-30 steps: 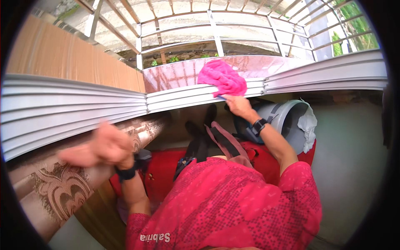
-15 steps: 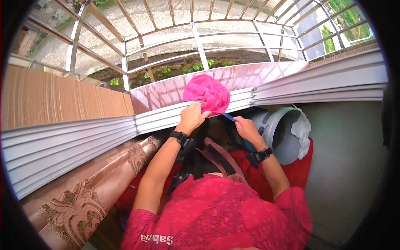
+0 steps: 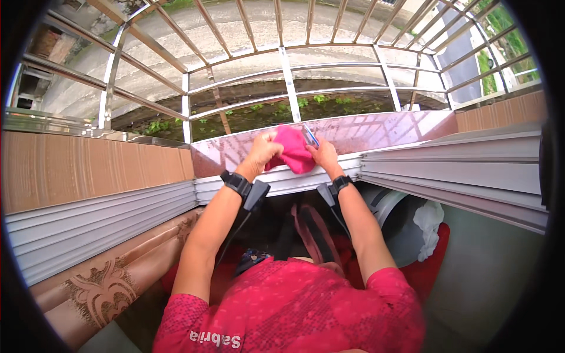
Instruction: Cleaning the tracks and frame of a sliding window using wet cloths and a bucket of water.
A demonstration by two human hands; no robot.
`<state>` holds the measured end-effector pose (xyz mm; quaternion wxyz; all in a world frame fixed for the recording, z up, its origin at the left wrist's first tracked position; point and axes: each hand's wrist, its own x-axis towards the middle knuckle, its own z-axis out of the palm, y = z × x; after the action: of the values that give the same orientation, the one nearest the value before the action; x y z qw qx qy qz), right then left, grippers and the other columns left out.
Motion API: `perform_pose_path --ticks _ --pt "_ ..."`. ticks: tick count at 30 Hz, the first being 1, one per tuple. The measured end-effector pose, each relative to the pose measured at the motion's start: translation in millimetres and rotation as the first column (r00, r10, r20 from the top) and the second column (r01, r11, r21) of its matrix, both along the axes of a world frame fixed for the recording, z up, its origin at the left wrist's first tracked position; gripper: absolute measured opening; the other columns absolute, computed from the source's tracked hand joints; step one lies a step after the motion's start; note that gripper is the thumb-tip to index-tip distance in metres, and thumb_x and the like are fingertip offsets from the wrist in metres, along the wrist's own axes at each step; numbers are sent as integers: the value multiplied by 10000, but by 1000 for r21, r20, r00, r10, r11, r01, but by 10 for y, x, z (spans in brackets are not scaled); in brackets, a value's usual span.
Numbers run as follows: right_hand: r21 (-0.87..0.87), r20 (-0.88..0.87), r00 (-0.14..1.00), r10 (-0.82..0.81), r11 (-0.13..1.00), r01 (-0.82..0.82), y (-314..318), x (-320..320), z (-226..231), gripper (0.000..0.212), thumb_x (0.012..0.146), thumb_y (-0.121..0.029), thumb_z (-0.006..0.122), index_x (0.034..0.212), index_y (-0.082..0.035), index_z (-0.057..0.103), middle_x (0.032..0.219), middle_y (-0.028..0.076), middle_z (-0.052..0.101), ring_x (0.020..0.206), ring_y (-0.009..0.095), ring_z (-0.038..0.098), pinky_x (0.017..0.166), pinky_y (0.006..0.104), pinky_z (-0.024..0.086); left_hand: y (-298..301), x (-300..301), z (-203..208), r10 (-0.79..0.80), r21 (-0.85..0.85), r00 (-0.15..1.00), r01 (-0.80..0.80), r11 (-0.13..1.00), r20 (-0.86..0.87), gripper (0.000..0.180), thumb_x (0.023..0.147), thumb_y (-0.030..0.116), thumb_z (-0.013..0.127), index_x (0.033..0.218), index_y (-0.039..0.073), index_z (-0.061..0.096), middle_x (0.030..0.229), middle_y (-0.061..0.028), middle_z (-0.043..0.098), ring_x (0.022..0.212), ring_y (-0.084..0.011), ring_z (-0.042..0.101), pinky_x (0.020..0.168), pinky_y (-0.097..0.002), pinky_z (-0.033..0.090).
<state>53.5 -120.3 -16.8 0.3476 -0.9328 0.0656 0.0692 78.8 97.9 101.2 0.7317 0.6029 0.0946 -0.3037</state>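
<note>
Over the window sill, a bright pink cloth (image 3: pixel 292 152) hangs bunched between my hands. My left hand (image 3: pixel 265 150) is closed on its left side. A slim blue tool (image 3: pixel 312 136) with a pale, shiny end points up and away from my right hand (image 3: pixel 324 155), whose fingers are closed round it at the cloth's right edge. Its exact kind is too small to make out. Beneath the hands runs the white sliding-window track (image 3: pixel 273 178), with the pinkish stone sill (image 3: pixel 365 130) just beyond.
Metal safety bars (image 3: pixel 288 82) stand past the sill. A brown patterned curtain (image 3: pixel 112 288) hangs at the left. On the right, a grey bucket (image 3: pixel 400 235) has a white cloth or bag (image 3: pixel 428 226) over its rim. White window frames (image 3: pixel 453 170) flank the opening.
Both hands have moved forward over the sill with the cloth and the blue tool. The tool's far end, earlier hidden by the cloth, now shows beside it, pointing outward.
</note>
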Motion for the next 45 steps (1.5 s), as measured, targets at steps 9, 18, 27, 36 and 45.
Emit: perform_pose_path --ticks 9,18,27,36,45 --pt "601 -179 966 -188 756 259 -35 250 538 297 921 -281 534 1051 -35 638 712 -17 593 653 73 482 590 257 415 231 636 1596 -241 31 957 240 970 162 234 759 138 699 954 16 657 910 -21 632 723 -69 562 688 -238 482" --pt "518 -11 890 -456 759 395 -127 -1044 1066 286 945 -130 475 1200 -36 563 702 3 550 600 99 483 557 258 409 -112 -160 565 -806 541 140 674 503 575 198 657 121 639 664 -3 484 1009 -170 597 792 -341 578 676 -407 459" --pt "-314 76 994 -79 944 99 -171 -1426 892 305 902 -134 478 1179 -176 598 898 157 609 779 369 612 668 471 487 193 -870 -539 -903 740 152 527 417 401 457 678 334 749 956 49 525 923 -163 580 833 -399 583 681 -482 458" --pt "-550 -409 874 264 693 -467 -205 -721 986 241 846 -121 484 994 -124 673 862 158 673 791 344 657 662 455 520 218 -614 -418 -975 885 170 417 204 145 351 695 277 689 956 62 593 862 -180 631 818 -374 614 711 -463 481" --pt "-377 -308 893 328 820 -431 425 -706 591 376 776 -69 522 1122 -178 622 816 143 657 762 309 660 637 444 524 914 -651 -731 -696 812 566 77 578 442 452 714 277 722 1106 90 596 1028 -135 580 963 -316 543 797 -437 449"
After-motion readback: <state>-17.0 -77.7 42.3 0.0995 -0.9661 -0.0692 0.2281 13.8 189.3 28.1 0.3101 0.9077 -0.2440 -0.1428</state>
